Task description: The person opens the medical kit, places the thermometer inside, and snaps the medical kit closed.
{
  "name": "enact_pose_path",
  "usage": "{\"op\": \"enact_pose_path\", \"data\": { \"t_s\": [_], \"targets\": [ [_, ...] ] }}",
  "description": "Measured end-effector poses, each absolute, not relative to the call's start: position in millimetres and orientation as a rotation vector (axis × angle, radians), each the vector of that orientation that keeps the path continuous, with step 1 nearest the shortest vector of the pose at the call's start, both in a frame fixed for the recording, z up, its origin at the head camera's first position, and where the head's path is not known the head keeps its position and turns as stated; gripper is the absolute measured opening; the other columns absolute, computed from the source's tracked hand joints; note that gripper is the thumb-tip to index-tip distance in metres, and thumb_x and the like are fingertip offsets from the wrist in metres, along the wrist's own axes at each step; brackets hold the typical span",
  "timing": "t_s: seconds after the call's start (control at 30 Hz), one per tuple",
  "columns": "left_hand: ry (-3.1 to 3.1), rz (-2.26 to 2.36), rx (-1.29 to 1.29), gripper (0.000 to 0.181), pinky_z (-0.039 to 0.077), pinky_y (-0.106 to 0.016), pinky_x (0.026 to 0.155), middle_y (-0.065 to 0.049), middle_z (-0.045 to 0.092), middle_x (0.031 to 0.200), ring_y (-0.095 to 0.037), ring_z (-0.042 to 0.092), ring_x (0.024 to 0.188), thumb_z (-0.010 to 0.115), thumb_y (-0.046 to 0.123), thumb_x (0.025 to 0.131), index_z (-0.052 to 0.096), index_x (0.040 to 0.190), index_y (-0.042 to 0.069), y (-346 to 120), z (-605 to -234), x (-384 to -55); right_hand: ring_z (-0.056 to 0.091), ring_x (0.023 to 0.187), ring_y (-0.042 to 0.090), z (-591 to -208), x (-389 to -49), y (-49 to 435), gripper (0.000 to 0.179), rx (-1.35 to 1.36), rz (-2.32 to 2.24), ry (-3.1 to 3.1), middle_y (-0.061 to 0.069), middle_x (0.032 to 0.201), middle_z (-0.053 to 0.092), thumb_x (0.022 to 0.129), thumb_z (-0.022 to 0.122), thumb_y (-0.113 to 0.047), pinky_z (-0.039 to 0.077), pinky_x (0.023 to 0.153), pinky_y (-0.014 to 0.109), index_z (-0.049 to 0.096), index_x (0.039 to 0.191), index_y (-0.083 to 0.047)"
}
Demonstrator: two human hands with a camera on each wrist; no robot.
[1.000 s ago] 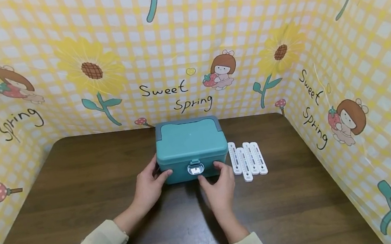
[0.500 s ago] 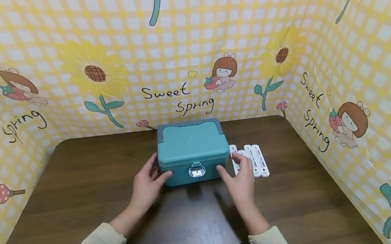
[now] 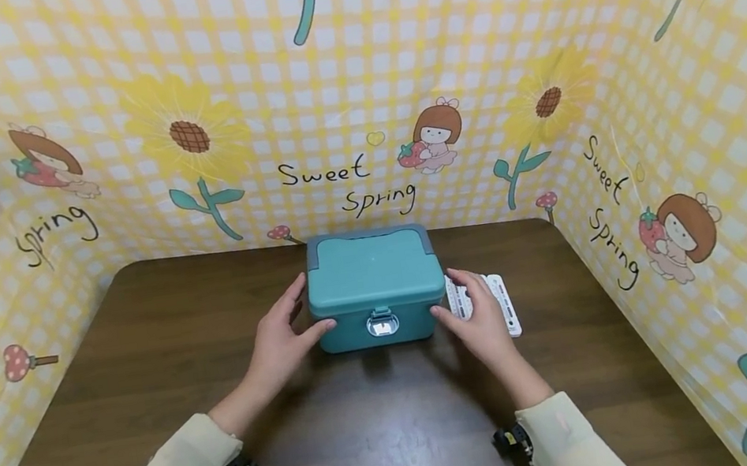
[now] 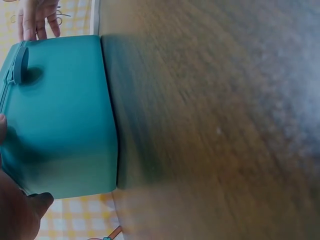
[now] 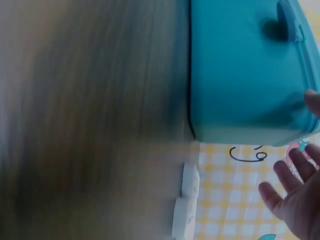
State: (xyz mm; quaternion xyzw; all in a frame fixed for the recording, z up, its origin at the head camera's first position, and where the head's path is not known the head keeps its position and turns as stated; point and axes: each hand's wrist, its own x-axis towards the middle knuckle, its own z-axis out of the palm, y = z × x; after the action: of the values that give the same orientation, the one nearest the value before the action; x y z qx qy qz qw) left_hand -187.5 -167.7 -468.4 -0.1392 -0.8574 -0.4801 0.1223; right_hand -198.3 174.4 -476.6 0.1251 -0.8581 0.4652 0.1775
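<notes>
Teal box point(image 3: 375, 272), lid closed, is placed on the brown table point(image 3: 130, 339); by the left hand point(image 3: 276, 348), thumb and fingers widely parted, its left front corner is bracketed, though contact cannot be told; its front is centred by a silver latch point(image 3: 382, 326); by the right hand point(image 3: 487, 324), loosely spread, nothing is grasped, and white strips point(image 3: 506, 306) are partly covered

Smooth plastic box point(image 3: 375, 271), wood-grain table point(image 3: 176, 356)

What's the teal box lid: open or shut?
Shut: lid sits flush on the teal box, no gap visible. Can't tell whether the latch is fastened.
</notes>
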Motion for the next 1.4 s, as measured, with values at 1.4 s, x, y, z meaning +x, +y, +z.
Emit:
{"op": "enact_pose_path", "data": {
  "t_s": [1.4],
  "targets": [
    [-2.516,-1.304,-0.502,0.09,0.048,-0.045,0.109,-0.006,0.04,0.162,-0.028,0.048,0.143,0.085,0.03,0.085,0.037,0.16,0.017,-176,-460,-193,0.053,0.136,0.026,-465,-216,194,0.068,0.69,1.149,-2.381,0.004,0.145,0.061,0.082,0.089,-0.024,0.042,0.114,0.053,0.061,0.143,-0.015]
  ]
}}
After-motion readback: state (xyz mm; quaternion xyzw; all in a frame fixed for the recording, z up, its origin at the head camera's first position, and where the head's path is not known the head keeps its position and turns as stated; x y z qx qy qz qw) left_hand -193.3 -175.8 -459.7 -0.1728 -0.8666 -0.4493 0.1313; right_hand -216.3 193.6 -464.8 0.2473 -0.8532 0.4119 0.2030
